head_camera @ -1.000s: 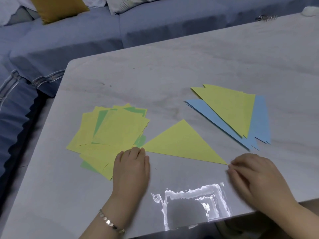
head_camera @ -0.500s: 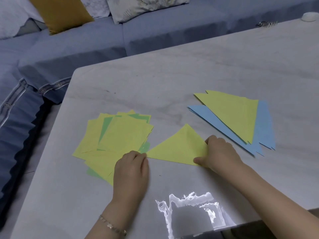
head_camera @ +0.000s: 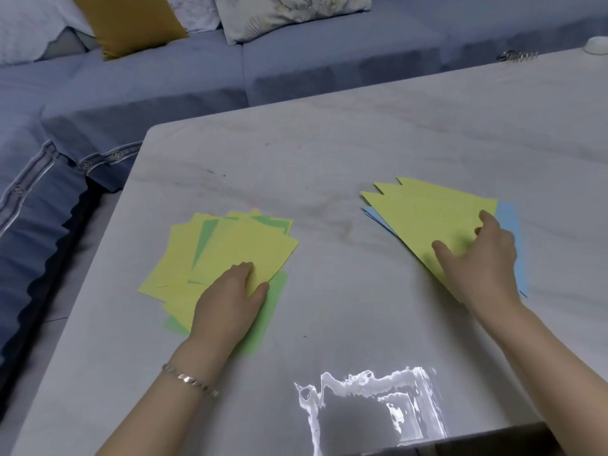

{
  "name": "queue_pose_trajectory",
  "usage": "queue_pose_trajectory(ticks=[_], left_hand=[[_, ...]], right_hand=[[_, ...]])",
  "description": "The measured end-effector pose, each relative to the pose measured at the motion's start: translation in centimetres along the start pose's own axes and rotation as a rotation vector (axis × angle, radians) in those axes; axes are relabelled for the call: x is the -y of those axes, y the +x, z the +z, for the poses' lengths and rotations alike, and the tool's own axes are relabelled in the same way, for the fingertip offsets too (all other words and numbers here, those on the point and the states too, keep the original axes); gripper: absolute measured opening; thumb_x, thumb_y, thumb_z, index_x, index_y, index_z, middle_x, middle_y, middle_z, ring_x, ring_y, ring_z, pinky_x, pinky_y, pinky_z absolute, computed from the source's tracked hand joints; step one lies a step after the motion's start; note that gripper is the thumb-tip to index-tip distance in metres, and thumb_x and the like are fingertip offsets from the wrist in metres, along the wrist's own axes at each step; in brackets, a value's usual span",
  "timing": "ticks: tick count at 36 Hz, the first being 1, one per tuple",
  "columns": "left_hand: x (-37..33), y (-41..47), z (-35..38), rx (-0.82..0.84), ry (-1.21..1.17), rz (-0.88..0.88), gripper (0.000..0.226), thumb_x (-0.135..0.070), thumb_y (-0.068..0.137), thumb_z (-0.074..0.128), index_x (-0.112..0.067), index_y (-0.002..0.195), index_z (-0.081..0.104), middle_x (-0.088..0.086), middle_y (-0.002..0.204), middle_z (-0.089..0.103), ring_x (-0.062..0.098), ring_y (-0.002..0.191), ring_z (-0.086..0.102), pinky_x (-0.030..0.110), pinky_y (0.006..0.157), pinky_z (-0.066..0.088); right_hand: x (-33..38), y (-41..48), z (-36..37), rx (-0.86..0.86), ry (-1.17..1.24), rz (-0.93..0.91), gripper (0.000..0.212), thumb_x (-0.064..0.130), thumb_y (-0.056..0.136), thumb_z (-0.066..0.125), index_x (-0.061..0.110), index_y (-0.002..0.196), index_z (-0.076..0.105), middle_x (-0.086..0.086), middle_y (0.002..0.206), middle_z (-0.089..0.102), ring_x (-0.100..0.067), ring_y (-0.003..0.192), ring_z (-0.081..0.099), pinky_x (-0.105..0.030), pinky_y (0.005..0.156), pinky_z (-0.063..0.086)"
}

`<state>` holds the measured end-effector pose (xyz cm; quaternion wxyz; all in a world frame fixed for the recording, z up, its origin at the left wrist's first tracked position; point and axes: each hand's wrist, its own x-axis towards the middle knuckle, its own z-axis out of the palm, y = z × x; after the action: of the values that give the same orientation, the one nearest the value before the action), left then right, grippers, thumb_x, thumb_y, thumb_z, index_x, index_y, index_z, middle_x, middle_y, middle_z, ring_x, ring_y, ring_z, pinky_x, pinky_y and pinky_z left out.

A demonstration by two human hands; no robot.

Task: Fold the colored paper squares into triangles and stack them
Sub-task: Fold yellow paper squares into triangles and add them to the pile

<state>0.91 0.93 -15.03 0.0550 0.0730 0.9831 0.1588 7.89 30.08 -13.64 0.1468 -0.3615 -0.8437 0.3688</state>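
- The left hand [head_camera: 230,301] lies palm down on the pile of unfolded squares [head_camera: 243,245] in the lower left of the frame. Its fingers are relaxed and its thumb is spread, and it grasps nothing. The likely purpose is to weigh the loose sheets down so they do not slide on the smooth surface [head_camera: 329,159].
- The pile is fanned rather than squared. Yellow sheets lie on top, with green sheets [head_camera: 273,301] showing at the lower edge and through gaps. The fan leaves each edge exposed, which should make lifting a single sheet easier.
- The right hand [head_camera: 477,258] rests on the stack of triangles [head_camera: 427,212] at the right of the frame, thumb spread left and fingers bent near the right edge. It cannot be told whether it pinches the top sheet or only presses it.
- The top yellow triangle [head_camera: 411,205] covers most of the stack. The blue triangles [head_camera: 508,218] show along the right and left edges beneath it.
- The stack is well apart from the pile, which keeps finished and unfinished work separate.
- Judgement: the step in hand is seating a folded triangle on the stack. Many squares are not yet folded.
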Motion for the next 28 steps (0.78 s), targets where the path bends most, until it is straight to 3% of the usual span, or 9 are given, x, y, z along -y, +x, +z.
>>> queue_pose_trajectory(ticks=[4,7,10,14,18,22,24,26,28], left_hand=[[0.6,0.3,-0.1,-0.142,0.109,0.134,0.025,-0.02,0.095,0.042,-0.006,0.084,0.06,0.01,0.077,0.063,0.032,0.071,0.056,0.035,0.056,0.04],[0.9,-0.1,-0.3,-0.24,0.201,0.264,0.023,-0.011,0.087,0.053,-0.01,0.064,0.055,0.004,0.053,0.054,0.028,0.045,0.05,0.023,0.037,0.024],[-0.1,-1.1,-1.2,-0.318,0.167,0.371,0.026,-0.025,0.083,0.04,-0.019,0.066,0.058,-0.007,0.056,0.057,0.018,0.046,0.052,0.019,0.033,0.025],[-1.3,-2.6,-1.9,-0.371,-0.024,0.61,0.015,-0.027,0.087,0.042,-0.025,0.086,0.057,-0.011,0.076,0.064,0.008,0.074,0.052,0.018,0.046,0.032],[-1.4,-3.4,-1.7,-0.335,-0.156,0.675,0.007,-0.026,0.09,0.043,-0.027,0.092,0.05,-0.013,0.095,0.055,0.001,0.082,0.052,0.018,0.059,0.041],[-2.0,-4.1,-1.3,-0.174,-0.531,0.321,0.009,-0.034,0.092,0.052,-0.033,0.083,0.052,-0.019,0.104,0.056,-0.011,0.096,0.051,0.008,0.071,0.044],[-2.7,-4.2,-1.3,-0.077,-0.81,0.032,0.004,-0.028,0.092,0.055,-0.029,0.089,0.057,-0.012,0.106,0.058,-0.006,0.094,0.056,0.014,0.074,0.049],[-3.6,-4.0,-1.6,0.01,-1.01,-0.224,0.008,-0.028,0.091,0.054,-0.022,0.095,0.059,-0.002,0.1,0.06,0.005,0.081,0.062,0.019,0.062,0.051],[-4.3,-3.6,-2.3,0.134,-1.168,-0.417,0.014,-0.033,0.093,0.051,-0.02,0.094,0.057,0.003,0.097,0.061,0.005,0.061,0.064,0.019,0.049,0.049]], right_hand=[[0.4,-1.8,0.9,0.097,-0.075,-0.29,0.041,0.013,0.085,0.061,0.012,0.125,0.053,-0.012,0.126,0.042,-0.026,0.123,0.033,-0.015,0.091,0.021],[1.0,-3.2,2.2,0.227,0.001,-0.465,0.027,0.008,0.082,0.063,0.013,0.108,0.063,0.0,0.11,0.051,-0.021,0.113,0.045,-0.015,0.089,0.025],[1.9,-4.4,3.2,0.26,0.042,-0.625,0.033,0.005,0.08,0.067,0.011,0.112,0.063,-0.002,0.113,0.052,-0.019,0.111,0.048,-0.011,0.091,0.024],[2.4,-4.9,4.4,0.329,0.045,-0.803,0.056,0.02,0.076,0.069,0.017,0.13,0.051,0.004,0.132,0.041,-0.013,0.123,0.033,-0.011,0.1,0.016],[1.7,-4.7,4.6,0.342,0.181,-0.922,0.022,0.018,0.077,0.061,0.025,0.097,0.065,0.008,0.111,0.059,-0.012,0.103,0.049,-0.012,0.091,0.033],[0.0,-5.0,4.4,0.343,0.195,-1.031,0.029,0.03,0.094,0.048,0.016,0.086,0.072,0.002,0.088,0.067,-0.013,0.086,0.055,-0.018,0.076,0.042],[-0.6,-5.3,4.3,0.347,0.167,-1.062,0.026,0.019,0.094,0.043,0.021,0.09,0.069,0.005,0.089,0.067,-0.012,0.087,0.055,-0.017,0.075,0.042],[-1.3,-5.6,4.4,0.34,0.129,-1.064,0.025,-0.003,0.08,0.06,0.018,0.088,0.071,0.004,0.088,0.069,-0.011,0.088,0.056,-0.016,0.076,0.043],[-1.8,-5.9,4.0,0.393,0.15,-1.056,0.022,0.001,0.084,0.057,0.017,0.09,0.07,0.002,0.091,0.07,-0.01,0.092,0.058,-0.013,0.082,0.043]])
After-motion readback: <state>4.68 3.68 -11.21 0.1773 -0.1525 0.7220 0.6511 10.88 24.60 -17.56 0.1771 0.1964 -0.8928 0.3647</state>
